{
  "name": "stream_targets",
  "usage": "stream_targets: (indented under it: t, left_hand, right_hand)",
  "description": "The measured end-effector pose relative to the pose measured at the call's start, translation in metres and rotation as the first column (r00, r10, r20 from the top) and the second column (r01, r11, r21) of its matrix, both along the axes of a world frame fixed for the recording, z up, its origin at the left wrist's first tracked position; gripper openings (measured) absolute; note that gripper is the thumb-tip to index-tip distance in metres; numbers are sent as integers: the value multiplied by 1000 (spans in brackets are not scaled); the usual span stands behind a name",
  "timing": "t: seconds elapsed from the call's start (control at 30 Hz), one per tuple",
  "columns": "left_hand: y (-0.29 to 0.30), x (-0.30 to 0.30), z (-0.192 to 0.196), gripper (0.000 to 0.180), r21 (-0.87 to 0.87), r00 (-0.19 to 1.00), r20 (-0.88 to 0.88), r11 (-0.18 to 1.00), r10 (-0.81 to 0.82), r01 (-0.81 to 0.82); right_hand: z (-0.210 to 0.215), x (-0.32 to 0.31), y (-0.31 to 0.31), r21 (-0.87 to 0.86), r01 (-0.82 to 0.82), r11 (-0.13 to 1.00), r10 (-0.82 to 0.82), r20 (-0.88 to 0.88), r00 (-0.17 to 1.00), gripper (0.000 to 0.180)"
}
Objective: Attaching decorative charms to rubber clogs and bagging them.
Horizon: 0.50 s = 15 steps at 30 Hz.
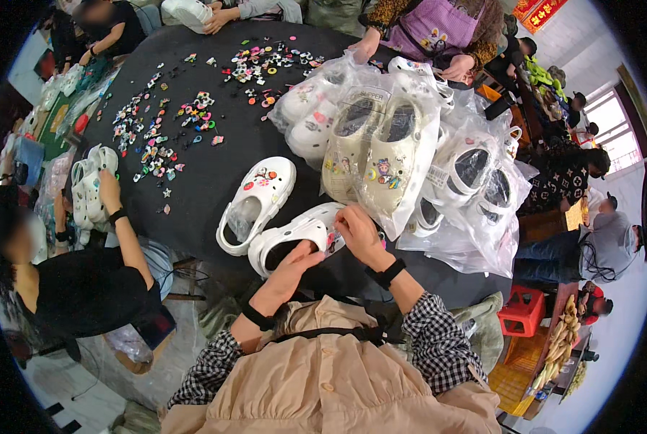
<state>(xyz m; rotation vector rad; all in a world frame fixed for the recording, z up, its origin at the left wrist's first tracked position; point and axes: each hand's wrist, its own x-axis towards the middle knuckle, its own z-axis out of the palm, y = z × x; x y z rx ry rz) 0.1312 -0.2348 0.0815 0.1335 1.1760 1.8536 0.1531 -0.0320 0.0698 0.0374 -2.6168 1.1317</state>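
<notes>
A white clog (pixel 313 219) with holes lies at the near edge of the black table, its toe to the right. My left hand (pixel 289 272) reaches into its foot opening and steadies it from inside; those fingertips are hidden. Over the toe, my right hand (pixel 360 233) is closed, fingertips bent down beside colourful shoe charms (pixel 332 240). Whatever the right fingers pinch is too small or covered to make out. Just beyond lies a second white clog (pixel 274 171) with charms on its upper and clear plastic inside.
Bagged clogs (pixel 388 155) are heaped to the right on the black table (pixel 200 58). Loose charms (pixel 150 137) are scattered across its far left. A person in a purple apron (pixel 439 32) stands opposite; another person (pixel 85 289) at left holds white clogs. A red stool (pixel 522 309) stands at right.
</notes>
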Motion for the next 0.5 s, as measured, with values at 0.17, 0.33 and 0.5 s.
stream_targets:
  t: [0.17, 0.33, 0.5]
  left_hand:
    - [12, -2, -16, 24, -161, 932, 274, 967, 237, -198]
    - [7, -3, -24, 11, -217, 954, 282, 975, 105, -43]
    - [15, 2, -22, 9, -213, 947, 274, 971, 169, -112]
  right_hand:
    - [-4, 24, -9, -66, 30, 997, -30, 0, 1000, 13]
    - [-4, 39, -12, -128, 2, 992, -2, 3, 1000, 14]
    - [3, 41, -24, -184, 121, 976, -113, 51, 992, 12]
